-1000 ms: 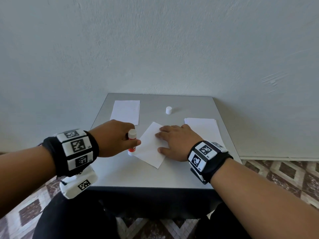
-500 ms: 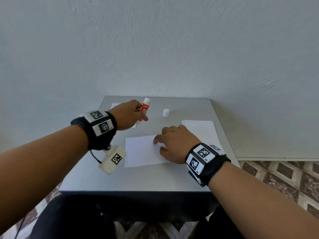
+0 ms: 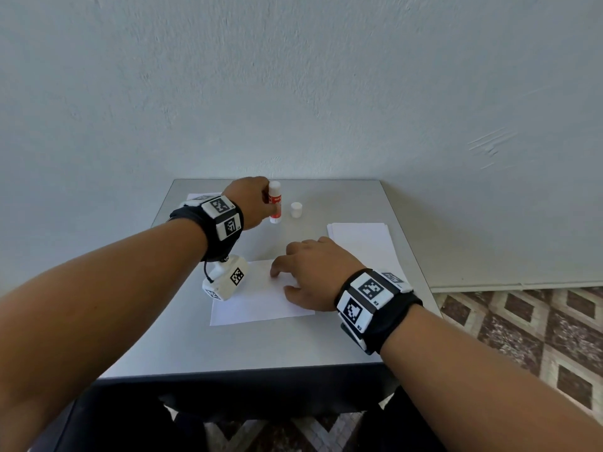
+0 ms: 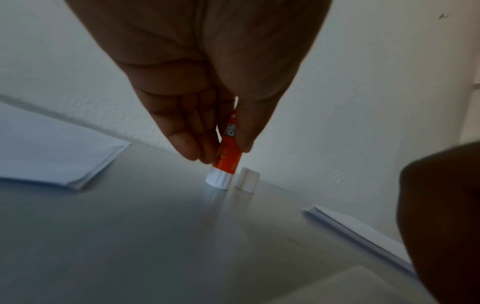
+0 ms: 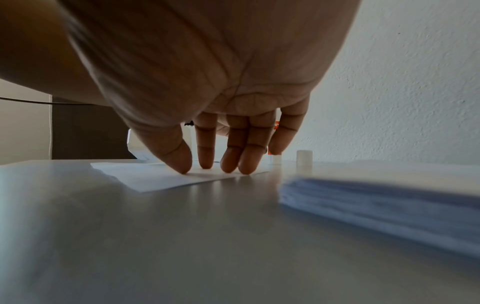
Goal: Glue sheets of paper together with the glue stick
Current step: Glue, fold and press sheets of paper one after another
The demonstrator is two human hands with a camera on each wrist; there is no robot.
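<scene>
A red and white glue stick [image 3: 275, 202] stands upright at the back of the grey table [image 3: 261, 347], pinched between the fingers and thumb of my left hand [image 3: 253, 202]. In the left wrist view its white base [image 4: 219, 180] touches the tabletop beside its loose white cap [image 4: 247, 179]. The cap [image 3: 296, 210] stands just right of the stick. A single white sheet [image 3: 257, 298] lies in the middle of the table. My right hand [image 3: 313, 272] presses on it with straight fingertips [image 5: 205, 164].
A stack of white paper [image 3: 362, 243] lies at the right side of the table, close to my right wrist. Another pile of sheets [image 4: 52, 156] lies at the back left, mostly hidden by my left arm in the head view. A wall rises directly behind the table.
My left hand carried the glue stick from beside the sheet to the back of the table and stood it upright next to the cap. The sheet turned square under my right hand.
</scene>
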